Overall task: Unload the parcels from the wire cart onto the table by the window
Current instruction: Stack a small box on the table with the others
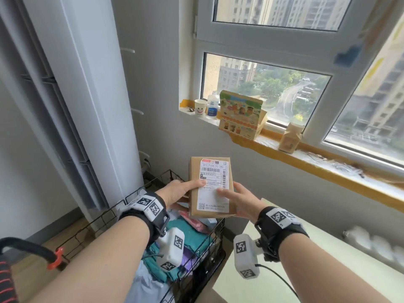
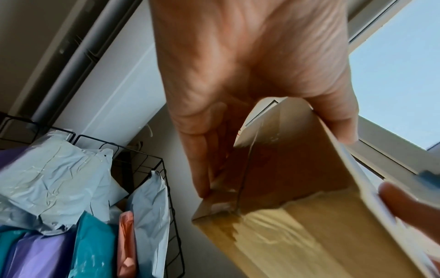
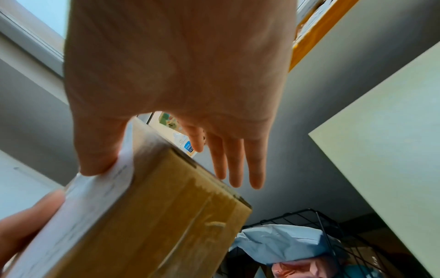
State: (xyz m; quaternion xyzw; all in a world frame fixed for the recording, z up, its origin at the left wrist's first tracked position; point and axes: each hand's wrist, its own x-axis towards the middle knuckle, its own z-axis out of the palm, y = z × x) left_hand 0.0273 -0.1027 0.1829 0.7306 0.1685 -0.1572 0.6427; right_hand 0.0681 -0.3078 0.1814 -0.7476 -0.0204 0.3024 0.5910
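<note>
Fingers [image 2: 202,169] of left hand [image 1: 179,193] under flat brown cardboard parcel [image 1: 211,186], thumb on label; right hand [image 1: 240,202] same grip opposite. Parcel mid-frame above black wire cart [image 1: 192,256], probably headed to pale green counter [image 1: 306,270], lower right.

Shipping label [image 1: 213,184] text too small to read — wire cart [image 1: 113,217] btm cut off.

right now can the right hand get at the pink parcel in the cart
Probably not freely: the right hand is helping the left hand hold the cardboard box, which hangs over the pink parcel in the wire cart.
</note>
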